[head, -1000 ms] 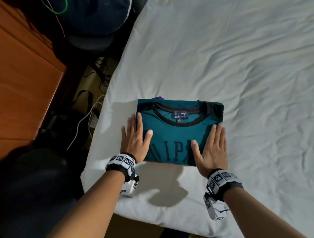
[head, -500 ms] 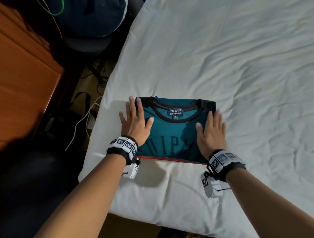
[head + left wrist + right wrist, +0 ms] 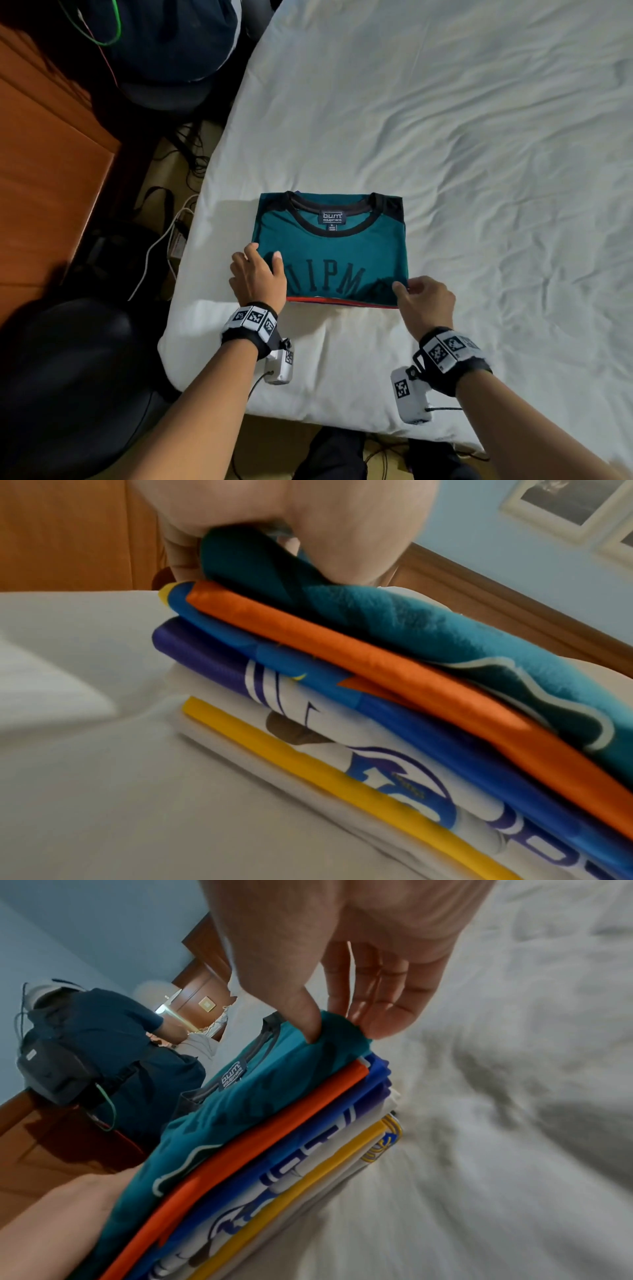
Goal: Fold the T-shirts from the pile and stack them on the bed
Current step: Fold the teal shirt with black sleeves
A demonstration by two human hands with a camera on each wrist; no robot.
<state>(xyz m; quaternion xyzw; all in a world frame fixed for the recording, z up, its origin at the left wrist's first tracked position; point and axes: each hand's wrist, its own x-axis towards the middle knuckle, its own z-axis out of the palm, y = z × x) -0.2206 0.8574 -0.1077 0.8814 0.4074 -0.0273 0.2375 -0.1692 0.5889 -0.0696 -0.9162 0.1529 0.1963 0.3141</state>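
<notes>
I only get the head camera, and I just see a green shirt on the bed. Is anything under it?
Observer: Yes. The left wrist view shows the green shirt on a stack, with an orange shirt right beneath it.
Child: What's lower down?
Observer: A blue shirt, then a white one with a blue crest, then a yellow edge.
Child: Is the left hand just resting on top?
Observer: No. The left hand grips the green shirt's near corner, bunched in its fingers.
Child: And the right hand?
Observer: The right hand pinches the other near corner between thumb and fingers.
</notes>
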